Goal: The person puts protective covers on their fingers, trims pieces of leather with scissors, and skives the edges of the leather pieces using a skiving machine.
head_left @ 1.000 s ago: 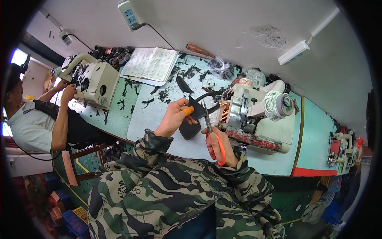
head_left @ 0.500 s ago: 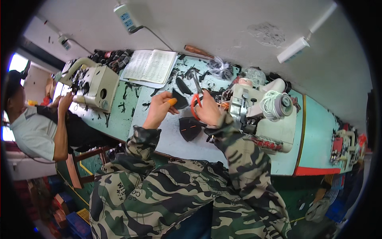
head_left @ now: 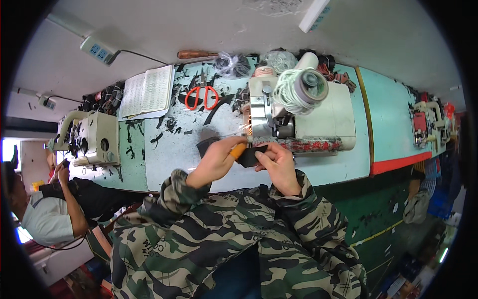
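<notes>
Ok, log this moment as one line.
left hand: holds black piece | right hand: holds same piece | piece: before sewing machine | scissors: on table

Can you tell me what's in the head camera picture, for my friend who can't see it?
A person in camouflage sleeves holds a small black piece with the left hand and right hand, in front of a white sewing machine. Orange-handled scissors and an open notebook lie on the scrap-strewn table. Another person works at left.
</notes>
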